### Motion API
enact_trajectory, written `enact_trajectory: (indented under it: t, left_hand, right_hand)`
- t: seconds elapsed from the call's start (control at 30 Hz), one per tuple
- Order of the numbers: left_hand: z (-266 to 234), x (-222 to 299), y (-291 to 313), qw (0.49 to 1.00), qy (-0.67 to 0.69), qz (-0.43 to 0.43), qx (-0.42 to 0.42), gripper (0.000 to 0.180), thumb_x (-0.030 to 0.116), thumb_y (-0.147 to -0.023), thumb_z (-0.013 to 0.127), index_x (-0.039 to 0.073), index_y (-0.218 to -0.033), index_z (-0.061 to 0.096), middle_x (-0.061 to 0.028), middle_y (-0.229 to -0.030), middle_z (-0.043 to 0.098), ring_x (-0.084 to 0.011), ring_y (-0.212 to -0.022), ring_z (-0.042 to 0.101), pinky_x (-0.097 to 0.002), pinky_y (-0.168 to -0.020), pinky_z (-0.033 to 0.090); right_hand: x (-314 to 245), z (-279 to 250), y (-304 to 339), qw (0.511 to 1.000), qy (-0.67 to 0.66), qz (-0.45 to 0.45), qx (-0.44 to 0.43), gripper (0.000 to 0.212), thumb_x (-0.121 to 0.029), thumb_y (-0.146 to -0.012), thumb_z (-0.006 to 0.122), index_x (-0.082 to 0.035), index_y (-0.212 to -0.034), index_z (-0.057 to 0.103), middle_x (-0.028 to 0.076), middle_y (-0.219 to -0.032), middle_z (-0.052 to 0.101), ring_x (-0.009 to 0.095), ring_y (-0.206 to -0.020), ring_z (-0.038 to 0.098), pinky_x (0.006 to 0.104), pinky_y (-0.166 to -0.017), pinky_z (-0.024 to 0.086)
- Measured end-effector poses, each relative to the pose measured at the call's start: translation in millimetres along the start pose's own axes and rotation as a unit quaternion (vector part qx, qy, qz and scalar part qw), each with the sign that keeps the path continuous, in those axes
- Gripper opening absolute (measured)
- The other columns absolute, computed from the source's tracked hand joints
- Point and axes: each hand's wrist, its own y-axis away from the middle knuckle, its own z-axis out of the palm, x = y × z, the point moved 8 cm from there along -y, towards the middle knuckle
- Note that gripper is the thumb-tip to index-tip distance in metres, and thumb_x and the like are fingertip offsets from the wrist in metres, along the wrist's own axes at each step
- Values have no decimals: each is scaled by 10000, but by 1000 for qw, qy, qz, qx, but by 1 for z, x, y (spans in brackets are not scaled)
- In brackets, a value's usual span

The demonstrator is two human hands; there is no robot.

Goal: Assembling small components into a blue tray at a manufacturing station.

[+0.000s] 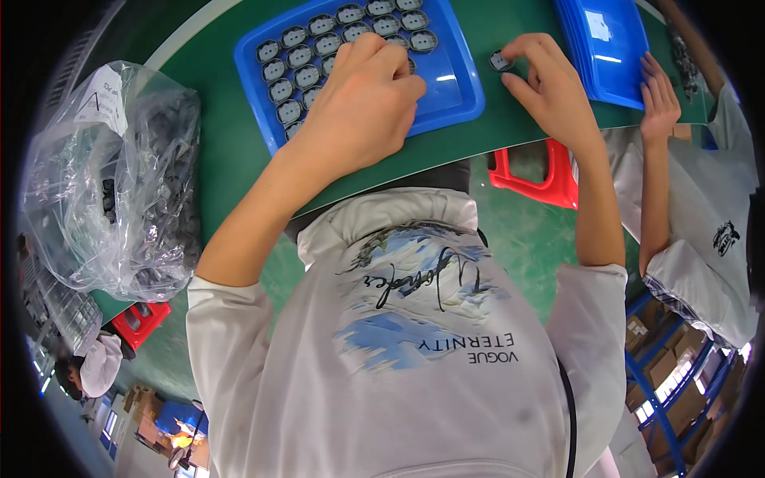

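Note:
A shallow blue tray [458, 92] lies on the green table, with rows of small grey oval plastic parts [307, 76] set out in it. Over the tray's middle is my left hand [362, 103], its fingers bent together and pointing down at the parts. The back of the hand hides the fingertips and whatever they hold. To the right of the tray, my right hand [550, 88] has its thumb and index finger around one small grey oval part [499, 61], at or just above the table top.
At the left stands a clear plastic bag [111, 191] full of dark parts. Stacked blue trays [610, 52] lie at the right, with a co-worker's hand [660, 99] on their edge. A red stool [550, 179] is below the table's near edge [446, 150].

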Motion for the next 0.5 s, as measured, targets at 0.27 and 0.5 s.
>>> enact_trajectory:
  t: [0.27,0.5]
  left_hand:
    - [-34,-4,8,994,32,-60,85,146,92,-709,783,65,-840,723,-67,-901,601,-277,-977,538,-380,-853,455]
    - [-82,-27,59,951,-1,-201,236,102,96,-732,796,70,-804,729,-32,-808,651,-220,-851,580,-332,-759,478]
  right_hand:
    - [-47,-13,-3,996,27,-69,40,127,-17,-819,714,-43,-940,683,56,-973,555,147,-686,527,278,-608,431]
    - [-88,22,-12,963,142,-228,2,81,-75,-797,723,-61,-844,658,49,-851,535,241,-722,598,363,-617,478]
